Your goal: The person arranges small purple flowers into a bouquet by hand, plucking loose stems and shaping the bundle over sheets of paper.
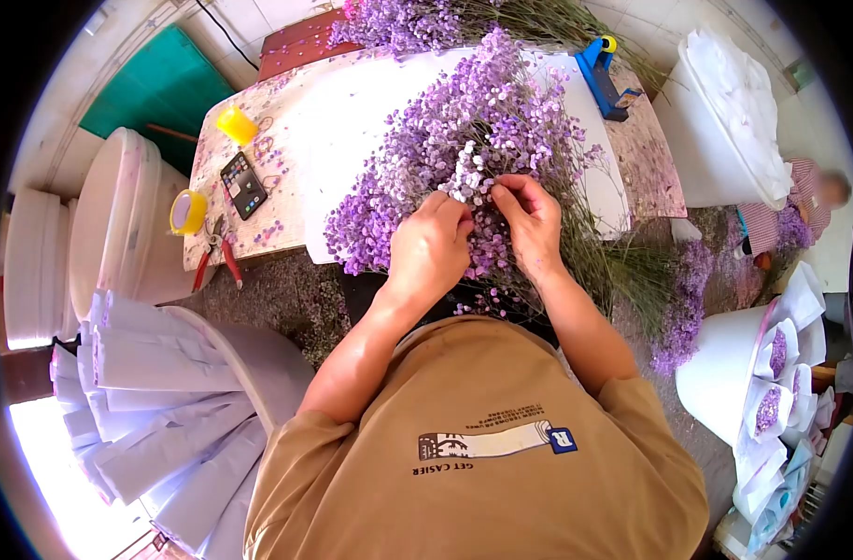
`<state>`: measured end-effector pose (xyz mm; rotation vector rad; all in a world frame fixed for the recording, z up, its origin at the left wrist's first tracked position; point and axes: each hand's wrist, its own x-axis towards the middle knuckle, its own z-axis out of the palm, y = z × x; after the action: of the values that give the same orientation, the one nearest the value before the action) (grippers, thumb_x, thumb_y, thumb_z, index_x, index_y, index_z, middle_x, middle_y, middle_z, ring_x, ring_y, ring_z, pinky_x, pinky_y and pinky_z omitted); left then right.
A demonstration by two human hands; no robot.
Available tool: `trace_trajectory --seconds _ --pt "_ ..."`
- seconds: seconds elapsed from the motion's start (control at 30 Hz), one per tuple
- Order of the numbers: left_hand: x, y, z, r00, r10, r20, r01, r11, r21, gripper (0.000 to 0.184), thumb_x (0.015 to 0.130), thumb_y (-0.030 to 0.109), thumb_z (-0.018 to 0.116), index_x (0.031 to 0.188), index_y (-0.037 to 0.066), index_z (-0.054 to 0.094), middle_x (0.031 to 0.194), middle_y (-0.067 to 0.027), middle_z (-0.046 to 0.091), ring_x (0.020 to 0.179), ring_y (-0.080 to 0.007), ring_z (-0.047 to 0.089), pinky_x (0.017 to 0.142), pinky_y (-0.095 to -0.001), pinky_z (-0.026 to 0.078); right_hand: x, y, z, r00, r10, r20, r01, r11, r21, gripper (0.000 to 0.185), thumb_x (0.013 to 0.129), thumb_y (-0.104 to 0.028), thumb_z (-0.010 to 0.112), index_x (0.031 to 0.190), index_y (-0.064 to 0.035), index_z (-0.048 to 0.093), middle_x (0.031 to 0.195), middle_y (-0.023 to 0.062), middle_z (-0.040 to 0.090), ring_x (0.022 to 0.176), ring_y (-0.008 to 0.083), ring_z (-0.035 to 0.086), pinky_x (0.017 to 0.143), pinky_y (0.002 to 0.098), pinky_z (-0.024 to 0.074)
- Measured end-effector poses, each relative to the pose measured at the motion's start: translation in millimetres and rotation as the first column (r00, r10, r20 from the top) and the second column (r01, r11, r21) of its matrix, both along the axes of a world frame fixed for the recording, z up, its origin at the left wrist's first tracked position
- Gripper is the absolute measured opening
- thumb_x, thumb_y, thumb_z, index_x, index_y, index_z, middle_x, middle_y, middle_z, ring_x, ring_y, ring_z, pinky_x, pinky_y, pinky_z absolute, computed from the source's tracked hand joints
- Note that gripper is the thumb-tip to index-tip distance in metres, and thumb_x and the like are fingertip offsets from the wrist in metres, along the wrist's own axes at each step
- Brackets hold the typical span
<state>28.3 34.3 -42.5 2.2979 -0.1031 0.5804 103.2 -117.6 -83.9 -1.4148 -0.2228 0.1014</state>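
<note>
A large heap of purple dried flowers, which look like baby's breath, lies on the table with its thin green stems pointing right and towards me. A paler, whitish flower sprig stands out in the middle of it. My left hand is closed at the lower left of this sprig, its fingertips curled in and partly hidden. On the sprig's right side, my right hand pinches with thumb and forefinger at its blossoms. White paper lies under the heap.
On the table's left are a phone, yellow tape rolls and red-handled pliers. A blue tape dispenser stands back right. Bins with paper-wrapped bunches flank me. Another person sits far right.
</note>
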Motion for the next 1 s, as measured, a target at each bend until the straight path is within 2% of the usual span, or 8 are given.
trace_trajectory --seconds 0.13,0.23,0.33,0.5,0.63,0.73,0.9,1.0 --pt "-5.5 7.6 5.4 0.995 -0.039 -0.092 0.003 0.934 -0.357 0.008 0.093 0.007 0.067 0.096 0.001 0.062 0.077 -0.0061 0.058 0.059 -0.0138 0.049 0.053 -0.0289 0.042 3.3 -3.0 -1.0 0.999 -0.015 -0.031 0.017 0.997 0.074 0.014 0.098 -0.008 0.068 0.109 -0.0002 0.069 0.095 -0.0019 0.067 0.087 0.0043 0.058 0.078 0.0209 0.0473" --pt "-9.1 21.2 23.8 0.932 -0.302 -0.201 -0.11 0.293 -0.95 0.007 0.104 0.008 0.051 0.102 0.003 0.056 0.089 -0.005 0.058 0.06 -0.0061 0.037 0.047 -0.0205 0.031 3.7 -2.2 0.0 0.998 0.0 -0.055 0.005 0.995 0.102 0.013 0.098 -0.008 0.067 0.109 0.0002 0.068 0.095 -0.0014 0.067 0.087 0.0051 0.059 0.079 0.0211 0.0478" --pt "-4.9 28.1 21.8 0.922 -0.335 -0.193 -0.093 0.292 -0.952 0.007 0.103 0.007 0.05 0.105 0.003 0.056 0.092 -0.0044 0.058 0.062 -0.0052 0.039 0.049 -0.0204 0.032 2.1 0.9 0.6 0.996 0.0 -0.085 0.015 0.985 0.173 0.014 0.098 -0.007 0.067 0.109 0.0012 0.068 0.095 0.0002 0.068 0.087 0.0062 0.06 0.079 0.0215 0.0483" --pt "1.0 7.3 21.0 0.995 -0.039 -0.089 0.007 0.941 -0.338 0.013 0.096 0.011 0.064 0.098 -0.002 0.063 0.083 -0.0073 0.06 0.068 -0.0113 0.054 0.058 -0.0292 0.046 0.2 -1.1 0.1 0.995 0.004 -0.096 0.007 0.993 0.12 0.014 0.097 -0.006 0.068 0.109 -0.0002 0.068 0.097 0.0008 0.067 0.089 0.0077 0.06 0.082 0.022 0.0481" --pt "8.0 -0.8 18.2 0.995 0.052 -0.084 -0.07 0.971 -0.228 0.014 0.09 0.007 0.071 0.095 -0.004 0.065 0.08 -0.009 0.063 0.07 -0.0138 0.058 0.06 -0.0322 0.048 -2.0 -0.2 2.2 1.0 -0.021 -0.006 0.021 0.999 0.047 0.013 0.097 -0.006 0.067 0.108 0.0006 0.068 0.095 -0.0007 0.067 0.086 0.0052 0.059 0.079 0.0208 0.0476" --pt "-0.6 5.8 20.2 0.989 -0.008 -0.144 -0.053 0.909 -0.413 0.01 0.092 0.007 0.069 0.094 -0.001 0.064 0.08 -0.0055 0.061 0.071 -0.014 0.057 0.062 -0.031 0.047 -3.1 -1.3 3.4 1.0 -0.015 -0.01 0.015 0.999 0.039 0.014 0.097 -0.006 0.067 0.11 0.0004 0.067 0.095 -0.0015 0.067 0.086 0.0045 0.059 0.078 0.0209 0.0481" --pt "-27.9 38.7 15.6 0.935 -0.277 -0.219 -0.101 0.385 -0.917 0.011 0.099 0.011 0.056 0.105 0.003 0.06 0.082 -0.0006 0.056 0.064 -0.0057 0.044 0.054 -0.0217 0.036 -5.5 -3.6 27.1 0.989 0.007 0.145 0.024 0.977 -0.214 0.021 0.093 -0.005 0.07 0.113 -0.0002 0.065 0.099 0.0056 0.07 0.085 0.0143 0.065 0.082 0.0279 0.0519" --pt "-44.9 52.1 2.3 0.921 -0.289 -0.26 -0.131 0.4 -0.907 0.01 0.099 0.01 0.049 0.1 0.001 0.055 0.086 -0.0065 0.053 0.058 -0.0066 0.035 0.047 -0.0218 0.027 -13.4 -0.6 74.2 0.641 0.046 0.767 0.398 0.834 -0.382 0.029 0.085 0.001 0.071 0.114 -0.0016 0.066 0.1 0.0125 0.07 0.097 0.0295 0.067 0.089 0.0379 0.051"
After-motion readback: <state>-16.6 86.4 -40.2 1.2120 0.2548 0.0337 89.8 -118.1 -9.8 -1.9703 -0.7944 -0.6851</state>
